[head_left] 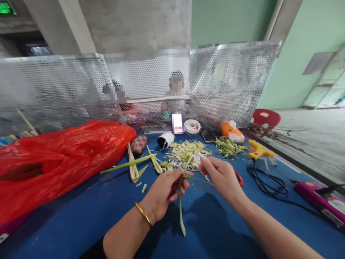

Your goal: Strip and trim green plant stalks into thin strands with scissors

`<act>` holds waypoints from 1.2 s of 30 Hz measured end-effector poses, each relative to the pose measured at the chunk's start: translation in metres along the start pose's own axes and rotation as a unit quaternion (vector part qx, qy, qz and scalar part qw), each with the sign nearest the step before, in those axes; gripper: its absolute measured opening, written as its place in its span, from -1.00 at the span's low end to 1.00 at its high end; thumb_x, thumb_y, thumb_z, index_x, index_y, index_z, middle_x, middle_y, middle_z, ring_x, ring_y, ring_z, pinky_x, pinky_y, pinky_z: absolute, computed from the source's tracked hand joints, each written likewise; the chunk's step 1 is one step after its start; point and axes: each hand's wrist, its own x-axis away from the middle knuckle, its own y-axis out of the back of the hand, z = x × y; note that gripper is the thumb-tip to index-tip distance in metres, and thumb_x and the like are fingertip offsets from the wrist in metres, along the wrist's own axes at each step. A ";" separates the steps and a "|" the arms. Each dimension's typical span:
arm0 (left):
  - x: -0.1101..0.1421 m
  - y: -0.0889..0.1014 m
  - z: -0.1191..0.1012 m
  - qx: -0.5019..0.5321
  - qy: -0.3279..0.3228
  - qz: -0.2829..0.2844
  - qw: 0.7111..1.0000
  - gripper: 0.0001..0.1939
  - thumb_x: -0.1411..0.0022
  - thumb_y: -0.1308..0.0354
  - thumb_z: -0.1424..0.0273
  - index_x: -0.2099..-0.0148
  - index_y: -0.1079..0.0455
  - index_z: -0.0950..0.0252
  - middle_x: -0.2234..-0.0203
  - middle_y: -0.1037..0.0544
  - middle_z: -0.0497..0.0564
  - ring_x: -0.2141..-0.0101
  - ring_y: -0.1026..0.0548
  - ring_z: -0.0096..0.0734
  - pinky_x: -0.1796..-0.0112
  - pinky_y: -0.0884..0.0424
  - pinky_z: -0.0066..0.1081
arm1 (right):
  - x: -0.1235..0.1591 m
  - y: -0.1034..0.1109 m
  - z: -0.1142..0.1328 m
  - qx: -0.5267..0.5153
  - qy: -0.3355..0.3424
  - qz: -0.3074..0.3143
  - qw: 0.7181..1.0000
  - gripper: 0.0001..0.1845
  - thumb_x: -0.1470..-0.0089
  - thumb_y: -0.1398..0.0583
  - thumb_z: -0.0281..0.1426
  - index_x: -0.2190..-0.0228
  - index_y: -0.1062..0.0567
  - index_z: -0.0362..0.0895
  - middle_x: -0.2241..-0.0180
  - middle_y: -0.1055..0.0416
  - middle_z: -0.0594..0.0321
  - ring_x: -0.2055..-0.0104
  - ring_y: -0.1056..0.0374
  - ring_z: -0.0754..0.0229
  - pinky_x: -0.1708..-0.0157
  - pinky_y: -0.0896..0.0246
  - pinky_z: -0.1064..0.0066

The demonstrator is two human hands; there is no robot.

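My left hand [167, 190], with a gold bangle at its wrist, is closed in a pinch on a narrow green leaf strip [181, 216]. One end of the strip hangs down toward me, and thinner strands spread from the fingertips to the right. My right hand [219, 174] is closed to the right of it, thumb against forefinger. A small whitish, shiny piece [197, 158] shows at its fingertips; its kind is unclear. Just behind both hands lies a pile of pale leaf scraps [185, 153]. A red object [239, 178] is partly hidden behind my right wrist.
A red plastic bag [70, 154] covers the left side. Stalks [132, 163], a white cup-like object [165, 139], a tape roll [192, 126], a lit phone [177, 123], green trimmings [230, 146], a yellow glue gun [260, 149] and a purple power strip [320, 201] surround the work. A perforated screen [151, 72] stands behind.
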 end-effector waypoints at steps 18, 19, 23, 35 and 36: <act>0.000 -0.007 0.012 -0.065 -0.011 -0.029 0.997 -0.66 0.01 -0.23 0.15 0.51 -0.44 0.38 0.66 -0.45 -0.03 0.69 -0.24 -0.62 0.65 0.14 -0.51 | 0.013 -0.028 0.005 -0.295 -0.114 0.095 0.944 -0.62 0.16 -0.32 -0.18 0.66 -0.31 -0.14 0.67 -0.21 0.38 0.56 -0.10 0.31 0.50 -0.02 0.44; 0.000 -0.008 0.012 -0.074 -0.018 -0.029 0.997 -0.66 0.02 -0.23 0.15 0.54 -0.43 0.38 0.67 -0.45 -0.03 0.69 -0.23 -0.61 0.65 0.11 -0.50 | 0.013 -0.030 0.005 -0.289 -0.110 0.075 0.948 -0.63 0.16 -0.32 -0.18 0.66 -0.31 -0.14 0.66 -0.20 0.37 0.56 -0.10 0.30 0.50 -0.02 0.43; 0.000 -0.007 0.012 -0.100 -0.033 -0.030 0.994 -0.65 0.02 -0.22 0.16 0.58 -0.43 0.37 0.67 -0.47 -0.01 0.68 -0.23 -0.59 0.61 0.04 -0.49 | 0.014 -0.033 0.002 -0.258 -0.088 0.026 0.962 -0.66 0.11 -0.27 -0.21 0.66 -0.29 -0.13 0.64 -0.15 0.38 0.54 -0.07 0.29 0.50 -0.02 0.43; -0.009 0.006 0.012 0.015 -0.050 -0.091 0.994 -0.68 0.01 -0.28 0.17 0.36 -0.54 0.36 0.55 -0.50 -0.02 0.58 -0.33 -0.58 0.48 -0.17 -0.51 | 0.012 -0.021 0.000 0.039 0.049 0.135 0.989 -0.80 -0.15 -0.08 -0.28 0.39 -0.42 -0.11 0.49 -0.41 0.28 0.48 -0.23 0.22 0.48 -0.07 0.43; -0.010 0.007 0.012 0.021 -0.049 -0.091 0.994 -0.69 0.02 -0.29 0.20 0.33 -0.55 0.36 0.55 -0.49 -0.03 0.58 -0.34 -0.58 0.48 -0.19 -0.51 | 0.012 -0.020 0.000 0.064 0.058 0.132 0.987 -0.81 -0.14 -0.08 -0.30 0.41 -0.42 -0.10 0.51 -0.40 0.29 0.50 -0.22 0.22 0.50 -0.06 0.43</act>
